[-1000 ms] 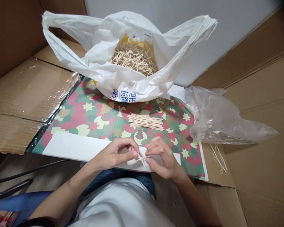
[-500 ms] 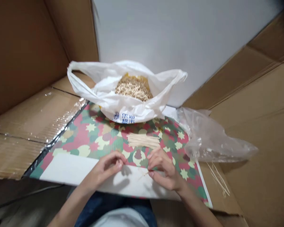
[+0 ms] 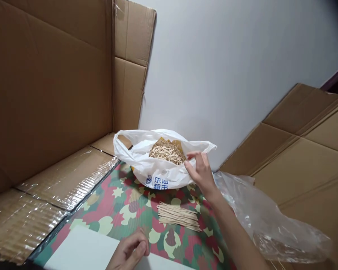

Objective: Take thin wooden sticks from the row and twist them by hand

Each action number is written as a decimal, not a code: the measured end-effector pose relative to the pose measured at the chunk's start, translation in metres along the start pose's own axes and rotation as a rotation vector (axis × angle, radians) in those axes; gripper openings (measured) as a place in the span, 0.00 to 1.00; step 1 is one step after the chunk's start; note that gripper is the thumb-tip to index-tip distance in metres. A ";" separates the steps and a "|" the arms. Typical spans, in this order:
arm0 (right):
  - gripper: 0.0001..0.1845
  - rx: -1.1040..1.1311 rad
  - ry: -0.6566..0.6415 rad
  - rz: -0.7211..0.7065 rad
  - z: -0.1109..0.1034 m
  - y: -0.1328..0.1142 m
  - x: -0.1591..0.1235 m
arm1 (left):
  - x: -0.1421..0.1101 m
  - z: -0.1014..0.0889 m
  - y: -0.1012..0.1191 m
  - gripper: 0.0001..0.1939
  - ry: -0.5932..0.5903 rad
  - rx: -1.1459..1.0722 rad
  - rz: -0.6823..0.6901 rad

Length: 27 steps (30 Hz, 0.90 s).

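**Right hand [image 3: 201, 173] spread at a white plastic carrier bag [image 3: 135, 157], left hand [image 3: 131, 250] curled low**

The right hand's fingers [image 3: 195, 154] stand apart and curved, at the bag's right rim and just beside a loose heap of thin wooden sticks [image 3: 167, 152]. Nothing shows gripped between them. The left hand sits at the bottom edge of the view, its fingers close together and curled; whether they pinch anything is hidden.

The heap lies inside the open bag, with yellow packaging [image 3: 180, 147] behind it. On the bag's front are a round blue logo [image 3: 148, 180] and blue Chinese characters [image 3: 161, 183]; the lower pair reads 超市, while the upper pair is creased.

Below the bag, a neat bundle of parallel sticks [image 3: 178, 216] lies on a camouflage-patterned board [image 3: 124, 210] in pink, green and cream with star shapes. A white card [image 3: 79, 249] lies on the board beneath the left hand. A crumpled clear plastic bag [image 3: 273, 225] lies to the right. Brown cardboard box flaps [image 3: 50, 93] rise on the left, with more cardboard [image 3: 304, 150] on the right, and a pale grey wall [image 3: 214, 75] fills the space behind.
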State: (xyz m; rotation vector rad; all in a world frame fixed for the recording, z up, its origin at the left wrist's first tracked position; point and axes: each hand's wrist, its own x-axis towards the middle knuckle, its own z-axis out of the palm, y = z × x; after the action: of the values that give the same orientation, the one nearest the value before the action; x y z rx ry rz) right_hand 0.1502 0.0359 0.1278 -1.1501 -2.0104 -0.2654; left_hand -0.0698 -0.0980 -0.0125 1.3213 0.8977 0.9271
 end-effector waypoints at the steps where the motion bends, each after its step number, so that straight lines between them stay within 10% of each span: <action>1: 0.05 -0.005 -0.060 -0.016 0.000 0.002 -0.018 | -0.003 0.000 0.000 0.20 0.025 0.010 0.021; 9: 0.06 -0.254 -0.719 -0.010 0.019 0.032 -0.145 | -0.009 0.005 0.012 0.13 -0.054 -0.013 -0.009; 27: 0.09 -0.213 -0.706 -0.220 0.020 0.041 -0.143 | 0.004 0.014 0.005 0.12 -0.119 -0.083 -0.123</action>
State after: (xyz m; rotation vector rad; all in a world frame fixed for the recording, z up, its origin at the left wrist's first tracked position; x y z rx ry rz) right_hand 0.2126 -0.0213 0.0035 -1.2676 -2.7928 -0.2006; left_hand -0.0557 -0.0992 -0.0064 1.2233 0.8297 0.7744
